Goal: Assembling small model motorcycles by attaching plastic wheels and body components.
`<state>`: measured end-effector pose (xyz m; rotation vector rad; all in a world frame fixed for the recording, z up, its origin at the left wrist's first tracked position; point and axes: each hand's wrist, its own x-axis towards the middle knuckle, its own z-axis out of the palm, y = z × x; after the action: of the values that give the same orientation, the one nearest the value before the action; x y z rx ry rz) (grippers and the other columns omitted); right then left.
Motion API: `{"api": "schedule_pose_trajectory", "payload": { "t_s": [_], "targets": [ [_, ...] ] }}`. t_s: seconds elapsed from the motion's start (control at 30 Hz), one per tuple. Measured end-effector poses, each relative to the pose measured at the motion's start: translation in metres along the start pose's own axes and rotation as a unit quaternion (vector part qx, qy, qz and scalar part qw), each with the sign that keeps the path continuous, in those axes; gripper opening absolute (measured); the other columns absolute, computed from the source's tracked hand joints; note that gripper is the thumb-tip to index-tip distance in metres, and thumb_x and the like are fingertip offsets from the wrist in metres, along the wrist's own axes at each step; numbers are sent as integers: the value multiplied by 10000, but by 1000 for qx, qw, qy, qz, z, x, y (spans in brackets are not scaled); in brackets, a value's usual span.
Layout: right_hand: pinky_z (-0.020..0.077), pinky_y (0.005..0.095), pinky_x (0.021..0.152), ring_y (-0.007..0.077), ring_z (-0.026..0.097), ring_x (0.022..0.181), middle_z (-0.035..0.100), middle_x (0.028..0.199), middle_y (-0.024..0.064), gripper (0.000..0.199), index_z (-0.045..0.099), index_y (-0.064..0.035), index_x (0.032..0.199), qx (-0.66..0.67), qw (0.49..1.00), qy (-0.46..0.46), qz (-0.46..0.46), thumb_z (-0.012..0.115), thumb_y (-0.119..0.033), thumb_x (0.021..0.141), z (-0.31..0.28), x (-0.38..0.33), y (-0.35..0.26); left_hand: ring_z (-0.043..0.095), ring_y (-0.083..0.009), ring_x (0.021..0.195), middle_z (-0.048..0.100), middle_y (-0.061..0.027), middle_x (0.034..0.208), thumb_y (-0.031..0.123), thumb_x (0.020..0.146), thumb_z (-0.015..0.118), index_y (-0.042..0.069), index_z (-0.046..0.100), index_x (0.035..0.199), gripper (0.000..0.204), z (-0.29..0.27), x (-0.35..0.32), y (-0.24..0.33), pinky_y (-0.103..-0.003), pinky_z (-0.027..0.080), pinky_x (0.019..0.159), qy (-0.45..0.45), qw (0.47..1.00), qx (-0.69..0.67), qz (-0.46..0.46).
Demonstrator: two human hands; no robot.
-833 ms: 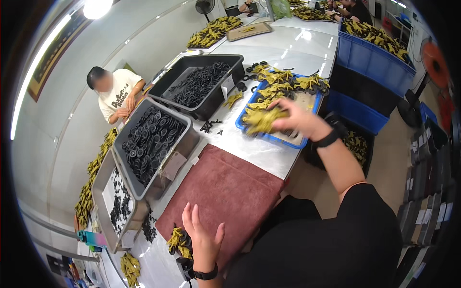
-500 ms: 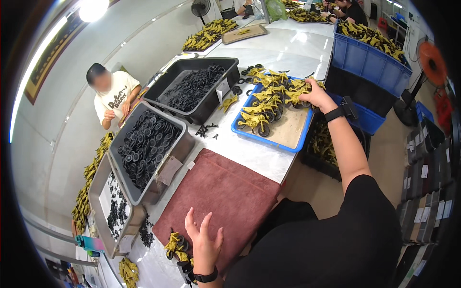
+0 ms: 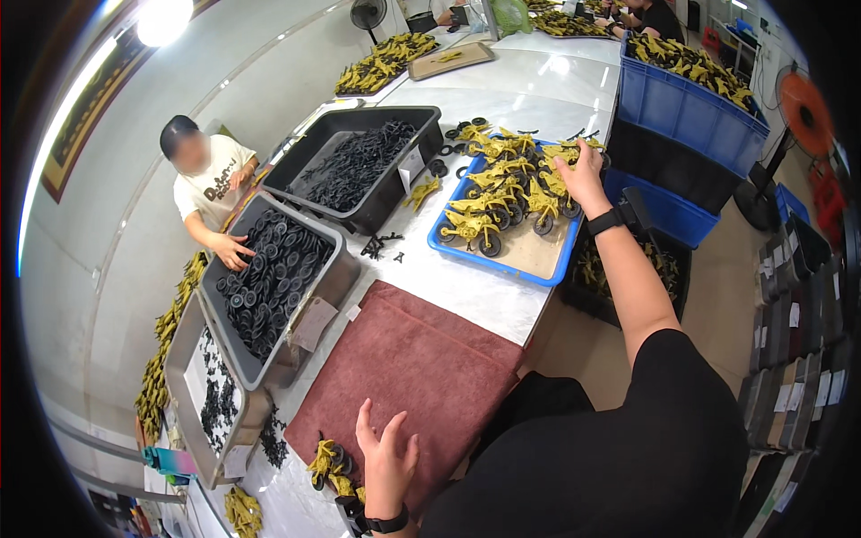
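Observation:
My right hand (image 3: 581, 172) reaches far out onto the yellow toy vehicles (image 3: 502, 193) with black wheels piled in the shallow blue tray (image 3: 502, 264); its fingers rest on the pile at the tray's far right, and whether it grips one I cannot tell. A black watch sits on that wrist. My left hand (image 3: 386, 459) hovers open, fingers spread, over the near edge of the maroon cloth (image 3: 404, 368), next to a few yellow toy parts (image 3: 327, 462) on the white table (image 3: 466, 291). It holds nothing.
A grey bin of black wheels (image 3: 269, 278) and a black bin of black parts (image 3: 359, 166) stand left of the cloth. A person in a white shirt (image 3: 211, 184) reaches into the wheel bin. Blue crates (image 3: 686, 112) of yellow parts stand at right.
My right hand has moved from the near part of the blue tray to its far right corner. My left hand stayed above the cloth's edge, fingers spread.

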<state>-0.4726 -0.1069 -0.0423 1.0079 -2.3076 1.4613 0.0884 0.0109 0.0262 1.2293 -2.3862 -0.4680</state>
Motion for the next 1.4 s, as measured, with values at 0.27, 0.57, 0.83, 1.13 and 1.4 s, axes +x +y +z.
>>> {"api": "schedule_pose_trajectory", "payload": {
  "t_s": [0.27,0.57,0.83,1.13,1.4],
  "targets": [
    [373,503,1018,467,442,1205,428,1300,328,585,482,-21,1281,-64,978,155,-126,708,-331,839,-19,-24,-20,343,-388,1359,263,-213,1491,18,758,713,86,618,1178,436,5,-1,-1,-427,423,1018,-14,1000,-13,-5],
    [334,591,1031,526,329,1263,317,1435,227,734,497,-172,1344,-245,956,-157,-47,813,-277,690,-44,-107,-93,374,-382,1331,271,-204,1485,14,759,706,79,624,1165,420,8,-3,-4,-430,432,1011,-25,999,-40,-20],
    [343,557,1048,490,360,1285,254,1514,191,576,612,-186,1243,-225,949,-164,-151,684,-30,693,-50,-57,-53,441,-378,1274,274,-197,1485,11,774,691,53,619,1160,395,6,-12,0,-415,436,1015,-31,997,-63,-38],
    [354,727,933,489,232,1367,168,1562,136,740,457,-325,1393,-318,906,-206,-187,734,-179,722,-44,-65,-62,449,-366,1269,427,-181,1396,21,780,693,72,630,1132,361,-23,-24,-7,-411,414,1024,17,1000,-8,-22],
    [304,774,935,491,163,1401,81,1591,118,1000,262,-416,1485,-307,922,-166,-170,825,-260,673,-38,-45,-19,544,-373,1122,560,-179,1224,59,755,713,46,629,1105,361,-64,-66,-63,-433,458,943,138,979,86,-121]
  ]
}}
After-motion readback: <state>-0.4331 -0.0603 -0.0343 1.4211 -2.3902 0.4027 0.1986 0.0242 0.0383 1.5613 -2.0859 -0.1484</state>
